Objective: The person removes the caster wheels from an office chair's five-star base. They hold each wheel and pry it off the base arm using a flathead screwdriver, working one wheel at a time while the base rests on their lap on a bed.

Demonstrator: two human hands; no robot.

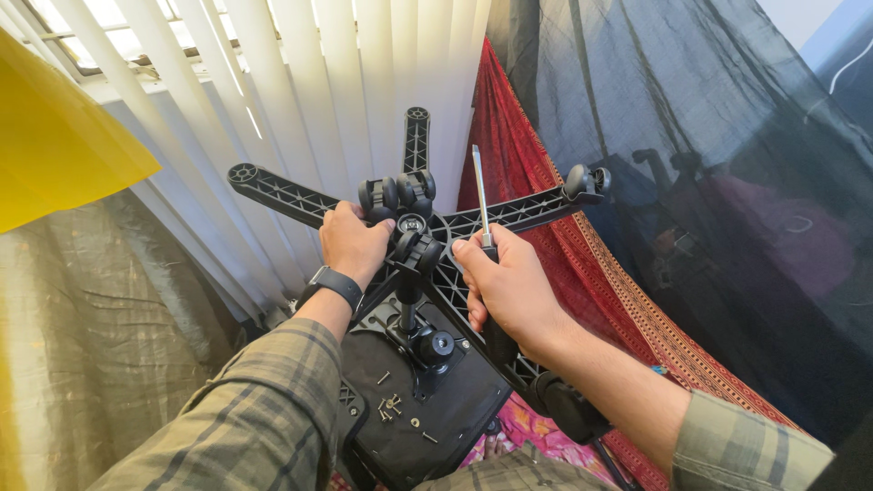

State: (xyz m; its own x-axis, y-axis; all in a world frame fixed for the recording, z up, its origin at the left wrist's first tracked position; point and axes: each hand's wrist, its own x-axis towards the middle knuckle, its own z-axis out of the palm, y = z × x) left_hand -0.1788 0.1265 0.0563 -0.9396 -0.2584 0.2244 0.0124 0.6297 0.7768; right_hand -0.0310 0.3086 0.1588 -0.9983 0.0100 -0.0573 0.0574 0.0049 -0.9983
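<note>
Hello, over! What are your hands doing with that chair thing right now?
Left hand gripping chair base near the hub. Right hand on base, holding screwdriver upright. Loose screws on the seat underside below.

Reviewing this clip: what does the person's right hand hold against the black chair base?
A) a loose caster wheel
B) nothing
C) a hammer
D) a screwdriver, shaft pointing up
D: the right hand grips a screwdriver whose metal shaft rises above the chair base.

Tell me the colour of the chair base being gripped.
Black, seen in the head view: the star-shaped chair base with its casters.
</note>
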